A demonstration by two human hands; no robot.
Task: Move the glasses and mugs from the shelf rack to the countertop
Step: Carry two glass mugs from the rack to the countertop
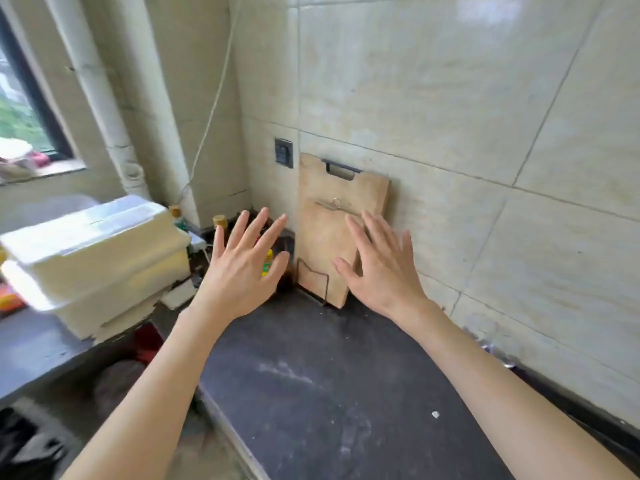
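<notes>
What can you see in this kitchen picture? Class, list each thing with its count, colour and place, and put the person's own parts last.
Countertop: one, dark grey, lower centre.
Chopping boards: two, light wood, leaning upright on the tiled wall, smaller in front.
Wall socket: one, dark, left of the boards.
Plastic boxes: stacked, white, blurred, left.
Bottles: at least two, gold caps, in the corner, partly hidden.
Pipe: one, white, beside the window.
Glasses, mugs, shelf rack: none in view.
Left hand: one, fingers spread, holding nothing.
Right hand: one, fingers spread, holding nothing.
</notes>
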